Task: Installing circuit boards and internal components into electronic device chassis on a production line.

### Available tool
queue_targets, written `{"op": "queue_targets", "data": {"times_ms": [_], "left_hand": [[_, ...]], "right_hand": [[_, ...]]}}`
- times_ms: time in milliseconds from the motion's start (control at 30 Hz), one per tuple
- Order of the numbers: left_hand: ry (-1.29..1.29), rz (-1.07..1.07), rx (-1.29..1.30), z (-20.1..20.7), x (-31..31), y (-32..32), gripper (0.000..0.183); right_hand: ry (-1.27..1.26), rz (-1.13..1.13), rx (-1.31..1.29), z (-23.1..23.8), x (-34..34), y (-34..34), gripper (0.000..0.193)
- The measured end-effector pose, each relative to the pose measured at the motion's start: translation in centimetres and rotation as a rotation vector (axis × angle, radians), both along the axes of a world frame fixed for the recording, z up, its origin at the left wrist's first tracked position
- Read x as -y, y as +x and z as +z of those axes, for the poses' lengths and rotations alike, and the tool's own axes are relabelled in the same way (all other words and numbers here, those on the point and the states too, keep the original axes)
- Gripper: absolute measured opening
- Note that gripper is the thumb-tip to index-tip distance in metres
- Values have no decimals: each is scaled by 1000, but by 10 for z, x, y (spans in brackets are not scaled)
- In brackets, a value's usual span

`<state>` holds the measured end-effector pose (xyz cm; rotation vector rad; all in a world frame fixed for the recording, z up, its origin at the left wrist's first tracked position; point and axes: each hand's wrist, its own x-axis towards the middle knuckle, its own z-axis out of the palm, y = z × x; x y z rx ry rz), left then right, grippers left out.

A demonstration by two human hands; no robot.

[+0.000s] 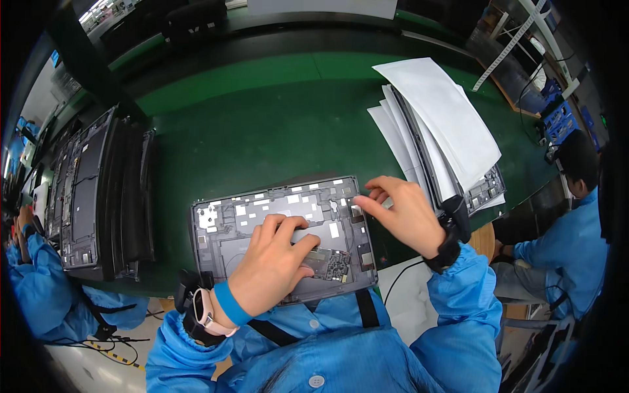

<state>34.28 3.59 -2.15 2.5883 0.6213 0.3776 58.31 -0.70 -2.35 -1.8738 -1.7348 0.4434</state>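
A grey device housing [252, 204] lies flat in front of me, its inside facing up and dotted with white and silver pads. My left hand [268, 259] is over its lower middle, fingers bent. A small dark circuit board [334, 264] is between its thumb and index finger, above the housing's lower right part. At the upper right corner of the housing is my right hand [403, 213]. Its thumb reaches the housing's edge, the index finger stands a little apart, and the other fingers are curled. No object shows between them.
On the left stands a stack of similar dark housings [88, 190]. To the right, white sheets [449, 118] lie layered with more housings on the green table [262, 137]. A person in blue [563, 242] sits at the right; another person's sleeve [39, 268] shows at the left.
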Motion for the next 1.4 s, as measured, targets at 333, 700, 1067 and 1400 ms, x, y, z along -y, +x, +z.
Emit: {"op": "queue_targets", "data": {"times_ms": [333, 700, 1067, 1400], "left_hand": [[-298, 65, -7, 13, -21, -13, 38], [-683, 365, 275, 37, -84, -21, 38], [-784, 183, 226, 9, -89, 9, 28], [-806, 216, -31, 23, -75, 26, 11]], "right_hand": [[1, 120, -85, 3, 21, -3, 13], [82, 348, 46, 3, 29, -22, 19], [27, 353, 62, -6, 22, -26, 13], [97, 44, -434, -15, 4, -40, 7]]}}
